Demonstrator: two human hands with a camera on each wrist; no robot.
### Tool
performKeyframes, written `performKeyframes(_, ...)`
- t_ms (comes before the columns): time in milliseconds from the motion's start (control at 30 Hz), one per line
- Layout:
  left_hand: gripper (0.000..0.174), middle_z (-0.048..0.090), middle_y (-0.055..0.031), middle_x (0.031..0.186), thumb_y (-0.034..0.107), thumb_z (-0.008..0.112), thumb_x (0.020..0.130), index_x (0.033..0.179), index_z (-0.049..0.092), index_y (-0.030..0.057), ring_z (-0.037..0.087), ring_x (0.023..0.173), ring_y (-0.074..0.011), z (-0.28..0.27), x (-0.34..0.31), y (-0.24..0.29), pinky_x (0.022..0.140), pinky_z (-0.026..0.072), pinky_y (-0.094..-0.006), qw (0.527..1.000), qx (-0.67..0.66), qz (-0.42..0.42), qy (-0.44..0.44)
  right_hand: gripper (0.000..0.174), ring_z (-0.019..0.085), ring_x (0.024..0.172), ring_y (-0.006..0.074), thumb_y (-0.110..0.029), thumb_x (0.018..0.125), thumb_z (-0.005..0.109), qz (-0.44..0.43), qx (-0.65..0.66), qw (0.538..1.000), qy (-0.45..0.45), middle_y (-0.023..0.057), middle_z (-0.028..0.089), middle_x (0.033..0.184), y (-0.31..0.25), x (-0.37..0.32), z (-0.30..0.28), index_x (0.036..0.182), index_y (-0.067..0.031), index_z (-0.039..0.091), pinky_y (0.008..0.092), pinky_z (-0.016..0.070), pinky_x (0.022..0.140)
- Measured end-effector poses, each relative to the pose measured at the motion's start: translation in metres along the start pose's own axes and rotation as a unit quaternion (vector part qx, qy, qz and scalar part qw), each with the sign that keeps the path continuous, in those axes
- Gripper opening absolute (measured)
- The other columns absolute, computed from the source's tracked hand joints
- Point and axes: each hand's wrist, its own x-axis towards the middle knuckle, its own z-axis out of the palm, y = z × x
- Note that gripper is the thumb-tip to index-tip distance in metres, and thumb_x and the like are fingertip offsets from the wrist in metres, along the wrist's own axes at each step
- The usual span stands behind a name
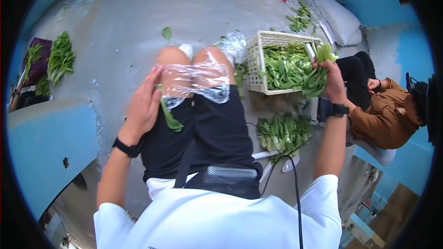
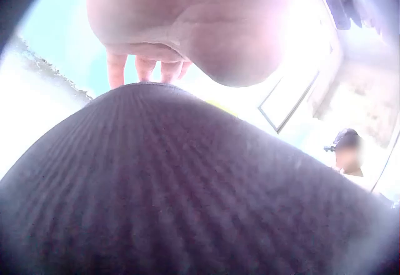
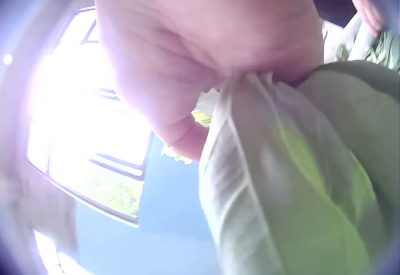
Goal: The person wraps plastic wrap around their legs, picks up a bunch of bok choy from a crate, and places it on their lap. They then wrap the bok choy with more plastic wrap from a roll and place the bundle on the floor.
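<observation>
My right hand [image 1: 333,77] is gripping leafy greens [image 1: 315,84] by the white crate [image 1: 255,71]. My left hand [image 1: 144,106] — fingers nearly straight — is pointing forward near a leafy stalk [image 1: 171,119].

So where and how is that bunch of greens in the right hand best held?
Probably round the stalks where they meet the leaves, coming from the right, as the right hand does: the bunch gathers narrow there, while its leaves flare broad and loose.
</observation>
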Motion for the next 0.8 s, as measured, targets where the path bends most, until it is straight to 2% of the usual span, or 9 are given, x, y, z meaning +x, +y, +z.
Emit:
performKeyframes(167, 0.046, 0.056, -0.0232, 0.147, 0.006, 0.053, 0.103, 0.149, 0.049, 0.0012, 0.047, 0.144, -0.0405, 0.000, 0.001, -0.008, 0.118, 0.0393, -0.0449, 0.998, -0.049, 0.030, 0.030, 0.034, 0.066, 0.085, 0.0167, -0.007, 0.087, 0.056, -0.018, 0.030, 0.994, -0.101, 0.0091, 0.066, 0.100, -0.032, -0.060, 0.153, 0.119, 0.0044, 0.061, 0.0312, 0.0569, 0.079)
performKeyframes(300, 0.042, 0.059, -0.0216, 0.141, 0.006, 0.056, 0.101, 0.144, 0.054, 0.0020, 0.050, 0.140, -0.0388, -0.001, 0.000, -0.013, 0.117, 0.0407, -0.0437, 0.997, -0.026, 0.033, 0.071, 0.041, 0.068, 0.088, 0.0176, -0.003, 0.083, 0.059, 0.054, 0.044, 0.962, -0.263, 0.0093, 0.067, 0.104, -0.016, -0.074, 0.242, 0.124, 0.0021, 0.059, 0.0325, 0.0575, 0.084)
performKeyframes(367, 0.038, 0.059, -0.0171, 0.143, 0.006, 0.055, 0.103, 0.141, 0.059, 0.0047, 0.052, 0.138, -0.0321, -0.004, -0.004, -0.011, 0.111, 0.0439, -0.0399, 0.994, -0.055, 0.017, 0.097, 0.040, 0.069, 0.089, 0.0184, 0.000, 0.085, 0.058, 0.084, 0.039, 0.948, -0.305, 0.0104, 0.068, 0.106, 0.003, -0.070, 0.274, 0.126, 0.0021, 0.059, 0.0331, 0.0575, 0.086)
performKeyframes(400, 0.034, 0.065, -0.0150, 0.132, 0.009, 0.058, 0.103, 0.136, 0.064, 0.0056, 0.061, 0.123, -0.0290, -0.006, -0.006, -0.011, 0.098, 0.0494, -0.0359, 0.991, -0.011, 0.030, 0.134, 0.039, 0.070, 0.089, 0.0186, 0.000, 0.087, 0.057, 0.094, 0.057, 0.944, -0.312, 0.0108, 0.068, 0.106, 0.014, -0.066, 0.289, 0.125, 0.0023, 0.059, 0.0336, 0.0579, 0.086)
performKeyframes(500, 0.031, 0.069, -0.0120, 0.118, 0.012, 0.058, 0.104, 0.134, 0.065, 0.0040, 0.065, 0.110, -0.0222, -0.020, -0.013, 0.028, 0.088, 0.0516, -0.0323, 0.987, -0.038, -0.079, 0.137, 0.036, 0.071, 0.091, 0.0189, 0.000, 0.089, 0.055, 0.129, 0.090, 0.937, -0.311, 0.0113, 0.069, 0.106, 0.037, -0.060, 0.311, 0.125, 0.0030, 0.059, 0.0347, 0.0590, 0.087)
performKeyframes(533, 0.031, 0.072, -0.0094, 0.116, 0.021, 0.056, 0.109, 0.131, 0.066, 0.0020, 0.066, 0.106, -0.0155, -0.016, -0.017, 0.030, 0.083, 0.0518, -0.0291, 0.976, -0.133, -0.113, 0.127, 0.035, 0.071, 0.092, 0.0190, 0.000, 0.090, 0.054, 0.151, 0.104, 0.936, -0.300, 0.0115, 0.069, 0.106, 0.041, -0.059, 0.315, 0.124, 0.0033, 0.060, 0.0353, 0.0597, 0.088)
performKeyframes(667, 0.046, 0.069, -0.0073, 0.127, 0.037, 0.049, 0.113, 0.135, 0.062, -0.0004, 0.064, 0.111, -0.0121, -0.006, -0.016, 0.046, 0.085, 0.0520, -0.0276, 0.937, -0.325, -0.129, 0.012, 0.035, 0.072, 0.094, 0.0194, -0.001, 0.091, 0.054, 0.164, 0.137, 0.929, -0.303, 0.0114, 0.070, 0.109, 0.047, -0.064, 0.322, 0.125, 0.0041, 0.059, 0.0356, 0.0607, 0.090)
performKeyframes(767, 0.048, 0.067, -0.0072, 0.131, 0.037, 0.048, 0.113, 0.142, 0.056, -0.0004, 0.063, 0.113, -0.0108, 0.012, -0.011, 0.044, 0.088, 0.0526, -0.0277, 0.881, -0.461, -0.108, -0.006, 0.036, 0.073, 0.097, 0.0202, -0.003, 0.093, 0.055, 0.164, 0.109, 0.939, -0.281, 0.0116, 0.071, 0.113, 0.049, -0.074, 0.327, 0.128, 0.0034, 0.059, 0.0354, 0.0608, 0.091)
performKeyframes(800, 0.040, 0.067, -0.0090, 0.124, 0.020, 0.056, 0.110, 0.143, 0.050, -0.0019, 0.066, 0.096, -0.0120, 0.004, -0.009, 0.051, 0.089, 0.0534, -0.0284, 0.864, -0.474, -0.168, -0.035, 0.036, 0.073, 0.099, 0.0208, -0.004, 0.094, 0.055, 0.170, 0.100, 0.943, -0.267, 0.0120, 0.071, 0.115, 0.053, -0.075, 0.325, 0.130, 0.0029, 0.059, 0.0358, 0.0607, 0.091)
